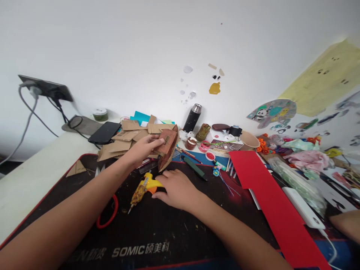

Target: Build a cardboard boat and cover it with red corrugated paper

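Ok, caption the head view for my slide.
Left hand holding a brown cardboard piece, right hand on a yellow glue gun, over a black mat.

Two hands [176,189], one yellow glue gun [144,186], one pair of red-handled scissors [116,205], one black flask [192,119], one lidded jar [100,115], one red sheet [266,197]; the cardboard pieces [133,125] overlap too much to count.

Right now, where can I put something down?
Mostly bare: the black mat between the glue gun and the white lettering; also the white tabletop left of the mat. Crowded: the back, around the cardboard scraps, and right of the red card.
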Available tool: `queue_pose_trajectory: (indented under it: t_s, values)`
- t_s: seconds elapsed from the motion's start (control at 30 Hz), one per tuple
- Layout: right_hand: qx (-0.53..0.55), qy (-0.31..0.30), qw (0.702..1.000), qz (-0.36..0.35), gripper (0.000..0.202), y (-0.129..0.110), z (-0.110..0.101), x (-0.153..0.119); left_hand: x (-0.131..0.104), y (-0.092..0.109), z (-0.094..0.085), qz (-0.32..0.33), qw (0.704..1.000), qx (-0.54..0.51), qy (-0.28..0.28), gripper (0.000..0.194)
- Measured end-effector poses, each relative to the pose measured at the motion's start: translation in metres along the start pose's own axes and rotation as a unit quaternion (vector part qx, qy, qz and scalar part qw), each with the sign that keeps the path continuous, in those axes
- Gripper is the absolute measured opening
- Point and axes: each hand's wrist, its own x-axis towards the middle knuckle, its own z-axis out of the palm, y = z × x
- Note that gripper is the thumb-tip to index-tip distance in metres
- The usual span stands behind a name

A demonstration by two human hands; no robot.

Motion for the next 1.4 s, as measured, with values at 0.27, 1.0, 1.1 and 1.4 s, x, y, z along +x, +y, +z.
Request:
queue_pose_trajectory:
  t_s: [0.27, 1.0, 1.1, 1.4]
  values:
    - [0.187, -0.005, 0.980, 0.070, 0.036, 0.010, 0.011, -0.006, 0.005, -0.006, -0.005, -0.013, 1.000, -0.021, 0.003, 0.059]
    - [0.847, 0.092, 0.518, 0.075, 0.051, 0.017, 0.025, -0.014, 0.014, -0.006, -0.014, -0.022, 0.996, -0.083, 0.013, 0.055]
    - [0.861, 0.087, 0.497, 0.069, 0.046, 0.016, 0.024, -0.011, 0.014, -0.008, -0.013, -0.023, 0.996, -0.089, 0.004, 0.056]
    - [0.846, 0.103, 0.518, 0.078, 0.051, 0.028, 0.004, 0.000, 0.010, -0.010, -0.010, -0.037, 0.995, -0.096, 0.000, 0.047]
